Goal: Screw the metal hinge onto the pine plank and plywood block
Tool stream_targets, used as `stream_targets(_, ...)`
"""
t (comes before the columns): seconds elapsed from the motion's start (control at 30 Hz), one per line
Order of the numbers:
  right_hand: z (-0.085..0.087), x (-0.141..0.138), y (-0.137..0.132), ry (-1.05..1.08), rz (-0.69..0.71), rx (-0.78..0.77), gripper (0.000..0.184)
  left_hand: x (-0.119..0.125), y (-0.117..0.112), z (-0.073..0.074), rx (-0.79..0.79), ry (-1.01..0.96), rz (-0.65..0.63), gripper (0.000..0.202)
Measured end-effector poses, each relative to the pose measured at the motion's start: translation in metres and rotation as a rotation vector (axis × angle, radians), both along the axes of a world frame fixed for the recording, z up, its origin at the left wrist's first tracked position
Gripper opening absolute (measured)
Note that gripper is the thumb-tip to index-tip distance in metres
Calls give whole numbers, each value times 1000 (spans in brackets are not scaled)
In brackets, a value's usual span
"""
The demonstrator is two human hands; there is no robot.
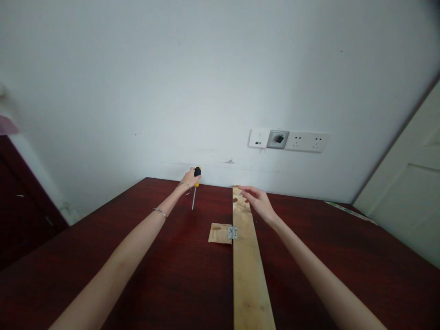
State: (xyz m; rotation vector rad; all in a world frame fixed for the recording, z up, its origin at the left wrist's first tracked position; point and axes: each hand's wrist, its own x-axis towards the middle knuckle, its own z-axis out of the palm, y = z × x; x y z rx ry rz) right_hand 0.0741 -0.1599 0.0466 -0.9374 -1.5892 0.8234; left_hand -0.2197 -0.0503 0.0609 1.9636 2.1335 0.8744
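Observation:
My left hand [190,178] is closed round the black and yellow handle of a screwdriver [195,189], held near the far edge of the table with its shaft pointing down at the tabletop. My right hand [257,200] reaches over the far end of a long pale wooden plank [248,266], fingers loosely curled and apart, holding nothing. A small metal hinge [232,232] joins the plank's left edge to a small flat wooden piece [219,233].
The dark red-brown table [165,275] stands against a white wall with a row of sockets [288,140]. A pale door [409,192] is at the right, dark furniture [20,206] at the left.

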Motion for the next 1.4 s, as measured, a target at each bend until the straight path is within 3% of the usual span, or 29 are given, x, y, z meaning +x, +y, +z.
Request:
stream_targets(0.2,31,-3,-4,45,-1,68,35,36,-28,24,184,-112,-245,51)
stream_targets(0.3,46,-4,-9,54,-7,95,40,55,-54,33,306,-268,-570,55)
stream_targets(0.37,56,-5,-14,53,-12,123,43,67,-76,39,334,-275,-694,59)
stream_targets(0.53,73,-11,-31,35,-26,182,56,91,-127,53,339,-265,-816,69)
stream_targets(0.67,77,-17,-47,28,-24,208,55,102,-147,56,303,-307,-890,75)
stream_targets(0.83,73,-17,-59,4,-11,190,37,109,-153,52,273,-292,-911,79)
stream_targets(1.1,68,-12,-60,66,-57,233,34,96,-146,43,211,-317,-922,100)
stream_targets(1.17,68,-9,-58,89,-96,264,33,84,-136,38,135,-306,-864,93)
stream_targets(1.27,68,-4,-55,128,-136,296,33,68,-121,27,-105,-195,-809,78)
stream_targets(1.4,67,-1,-51,159,-163,313,36,64,-112,3,-295,-42,-976,64)
